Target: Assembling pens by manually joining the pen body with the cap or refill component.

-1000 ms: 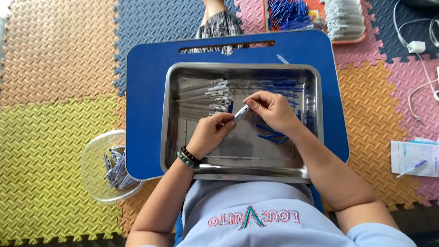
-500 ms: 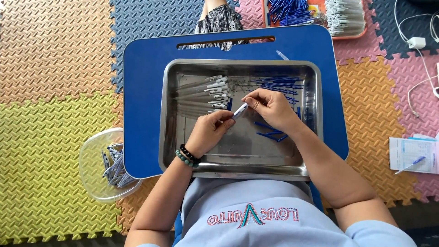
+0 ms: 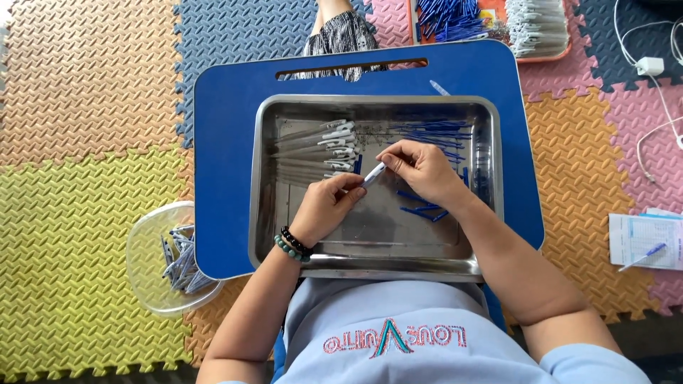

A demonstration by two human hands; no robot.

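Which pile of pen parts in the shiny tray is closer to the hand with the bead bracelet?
The whitish pen bodies on the tray's left side. The thin blue refills lie on the far right, beside the right hand instead.

Foam floor mats [image 3: 85, 107] in orange, yellow, blue and pink, interlocked. Clear plastic bowl [image 3: 153, 284] at the desk's left corner, holding finished grey-blue pens [image 3: 179, 257]. Orange tray [image 3: 491, 18] at top edge with loose blue refills [image 3: 445, 14] and white pen barrels [image 3: 537, 25]. White charger [image 3: 649, 65] with cable, top right. Paper sheet [image 3: 640, 238] at right, blue pen [image 3: 642, 256] lying on it. Patterned fabric [image 3: 340, 35] above the desk, possibly a leg.
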